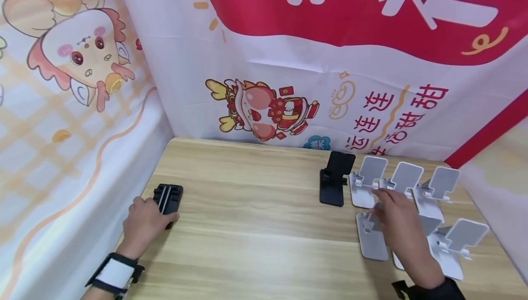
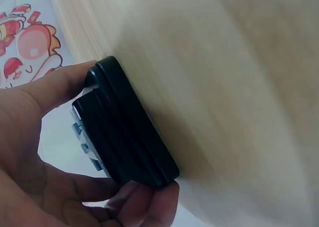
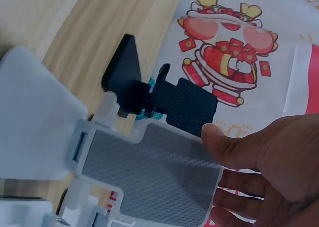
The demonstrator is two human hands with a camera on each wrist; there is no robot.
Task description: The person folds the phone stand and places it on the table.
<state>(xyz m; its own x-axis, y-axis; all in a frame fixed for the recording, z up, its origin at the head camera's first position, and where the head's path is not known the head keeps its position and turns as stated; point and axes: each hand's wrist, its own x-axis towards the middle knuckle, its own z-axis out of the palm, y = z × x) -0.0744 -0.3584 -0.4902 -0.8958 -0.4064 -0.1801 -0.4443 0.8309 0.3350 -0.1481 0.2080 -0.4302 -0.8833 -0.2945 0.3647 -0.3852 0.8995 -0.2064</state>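
Observation:
At the table's left side my left hand [image 1: 144, 222] grips a folded black phone stand [image 1: 170, 197]. In the left wrist view, thumb and fingers hold opposite ends of that black stand [image 2: 124, 122], just at the wooden surface. Over on the right, my right hand [image 1: 398, 226] pinches the upright plate of a white phone stand [image 1: 373, 242] in the front row. The right wrist view has thumb and fingers at the outer edge of its grey-padded plate [image 3: 149, 172]. Beyond it stands an unfolded black phone stand [image 3: 192, 107].
Several other unfolded white phone stands [image 1: 406, 178] stand close together around my right hand, some partly hidden by it. A printed cloth [image 1: 268, 52] hangs along the table's back edge, and another cloth [image 1: 74, 176] borders the left. Bare wood [image 1: 255, 208] lies between the hands.

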